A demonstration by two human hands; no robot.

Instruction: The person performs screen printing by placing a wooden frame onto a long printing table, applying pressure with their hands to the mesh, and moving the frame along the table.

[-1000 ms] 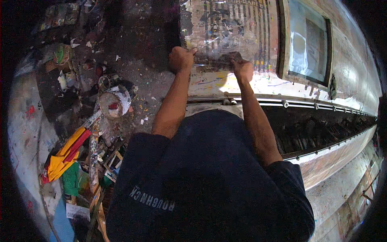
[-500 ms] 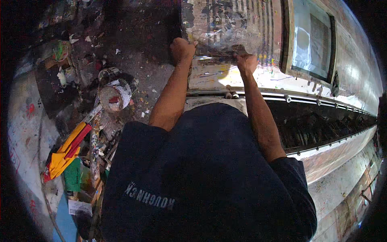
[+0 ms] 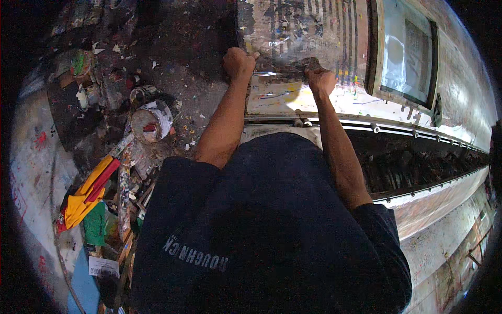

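At the striped surface (image 3: pixel 272 107), left hand (image 3: pixel 239 63) and right hand (image 3: pixel 321 82) are curled, grip unclear; both could be smeared if paint (image 3: pixel 291 97) is wet.

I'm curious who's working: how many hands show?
2: the left hand at the left edge of the paint-stained tabletop; the right hand left of the framed screen.

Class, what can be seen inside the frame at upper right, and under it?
Inside the frame is a bluish panel bearing a pale shape and a darker, roughly rectangular patch. What lies directly underneath is covered and cannot be seen.
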